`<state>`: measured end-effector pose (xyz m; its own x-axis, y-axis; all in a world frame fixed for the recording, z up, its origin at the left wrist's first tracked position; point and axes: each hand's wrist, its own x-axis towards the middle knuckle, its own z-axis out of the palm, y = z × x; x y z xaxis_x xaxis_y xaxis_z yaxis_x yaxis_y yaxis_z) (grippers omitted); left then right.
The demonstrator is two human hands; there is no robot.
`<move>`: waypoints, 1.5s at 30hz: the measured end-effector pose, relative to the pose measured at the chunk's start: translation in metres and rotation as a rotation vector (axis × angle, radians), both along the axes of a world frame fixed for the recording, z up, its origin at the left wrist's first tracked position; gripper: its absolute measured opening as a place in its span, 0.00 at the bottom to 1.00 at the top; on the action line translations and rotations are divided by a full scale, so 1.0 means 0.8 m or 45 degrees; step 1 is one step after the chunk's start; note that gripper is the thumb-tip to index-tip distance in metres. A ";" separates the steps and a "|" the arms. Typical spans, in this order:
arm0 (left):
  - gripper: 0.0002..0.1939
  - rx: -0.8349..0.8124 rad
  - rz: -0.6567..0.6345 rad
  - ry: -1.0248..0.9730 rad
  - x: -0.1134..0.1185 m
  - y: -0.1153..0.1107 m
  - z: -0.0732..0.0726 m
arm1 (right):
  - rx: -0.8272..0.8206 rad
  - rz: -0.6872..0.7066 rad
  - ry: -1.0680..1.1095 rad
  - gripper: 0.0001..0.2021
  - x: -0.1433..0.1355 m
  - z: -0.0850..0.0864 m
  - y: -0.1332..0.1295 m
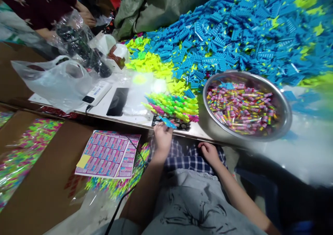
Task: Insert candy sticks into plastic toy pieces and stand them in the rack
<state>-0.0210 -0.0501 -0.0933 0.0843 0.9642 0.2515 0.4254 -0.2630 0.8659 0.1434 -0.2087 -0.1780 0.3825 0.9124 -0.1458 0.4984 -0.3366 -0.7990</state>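
My left hand (162, 138) pinches a small blue plastic piece (168, 122) at the table's front edge. Just beyond it, neat rows of green, yellow, blue and pink plastic pieces (179, 106) are stacked over a dark tray with round holes (182, 125). My right hand (210, 154) rests over my lap by the table edge, its fingers curled and nothing visible in them. To its upper right stands a metal basin (284, 115) full of small pink and yellow wrapped tubes (241, 106).
A large heap of blue plastic pieces (234, 34) covers the back, with yellow ones (151, 63) beside it. Left on the table lie a phone (118, 101), a white device (97, 93) and a plastic bag (59, 86). Printed sheets (104, 153) lie below. Another person's hand (85, 15) shows upper left.
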 end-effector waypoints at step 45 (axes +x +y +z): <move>0.10 -0.054 -0.202 0.686 -0.009 0.000 0.011 | 0.386 -0.016 0.137 0.10 -0.050 0.019 -0.010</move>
